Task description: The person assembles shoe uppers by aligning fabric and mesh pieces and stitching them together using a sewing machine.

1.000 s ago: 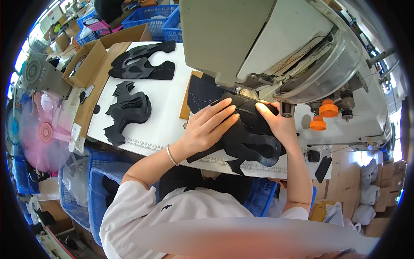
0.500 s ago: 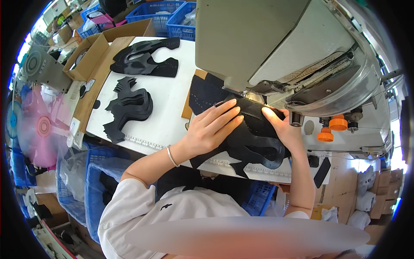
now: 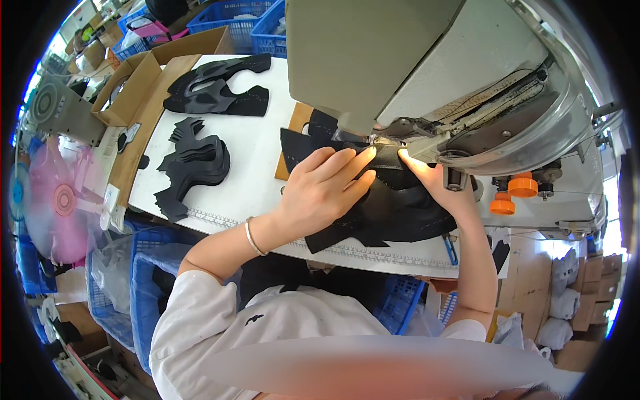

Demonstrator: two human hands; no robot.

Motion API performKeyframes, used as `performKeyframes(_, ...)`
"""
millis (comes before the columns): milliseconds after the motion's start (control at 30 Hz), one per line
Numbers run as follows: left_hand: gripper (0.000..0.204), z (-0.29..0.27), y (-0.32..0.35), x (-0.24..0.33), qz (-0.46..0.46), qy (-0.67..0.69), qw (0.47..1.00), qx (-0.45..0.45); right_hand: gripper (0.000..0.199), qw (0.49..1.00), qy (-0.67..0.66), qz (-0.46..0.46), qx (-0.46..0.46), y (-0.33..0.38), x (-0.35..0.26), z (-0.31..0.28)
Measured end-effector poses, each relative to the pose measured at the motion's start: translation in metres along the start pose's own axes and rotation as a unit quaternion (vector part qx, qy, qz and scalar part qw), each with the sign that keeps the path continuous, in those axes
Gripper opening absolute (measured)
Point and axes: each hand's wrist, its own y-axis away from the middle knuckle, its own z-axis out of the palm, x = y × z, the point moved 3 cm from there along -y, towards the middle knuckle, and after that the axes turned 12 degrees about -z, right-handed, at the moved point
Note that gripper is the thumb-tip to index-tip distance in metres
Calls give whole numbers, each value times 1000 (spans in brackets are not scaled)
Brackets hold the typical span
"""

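Note:
A black shoe-upper piece (image 3: 400, 213) lies under the head of a sewing machine (image 3: 380, 53), lit by a small lamp at the needle. My left hand (image 3: 323, 187) rests on its left part, fingers bent and spread, the index fingertip close to the needle. On the other side, my right hand (image 3: 447, 185) has its thumb on top of the piece near the presser foot; its other fingers are mostly hidden, and it seems to grip the edge. A pointed black flap sticks out beyond my left fingers. The piece's lower edges reach toward the table's front.
Stacked black cut pieces (image 3: 200, 160) lie on the white table (image 3: 257, 143), with more shaped uppers (image 3: 220, 90) behind. A ruler strip (image 3: 353, 252) runs along the front edge, a blue pen-like tool (image 3: 451, 250) beside it. Orange knobs (image 3: 502, 203) jut from the machine. A pink fan (image 3: 63, 200) stands left.
The black upper piece has turned and shifted under the needle, its curved lower part swinging right. My left fingers have bent more; my right thumb has moved slightly up and left. The blue tool has come into view.

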Motion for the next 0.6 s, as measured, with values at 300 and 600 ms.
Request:
performKeyframes(300, 34, -4, -10, 5, -29, 32, 999, -26, 38, 990, 41, -68, -119, -10, 66, 46)
performKeyframes(600, 39, 5, -7, 2, -39, 25, 999, -18, 32, 997, -25, -56, -51, -18, 138, 67)
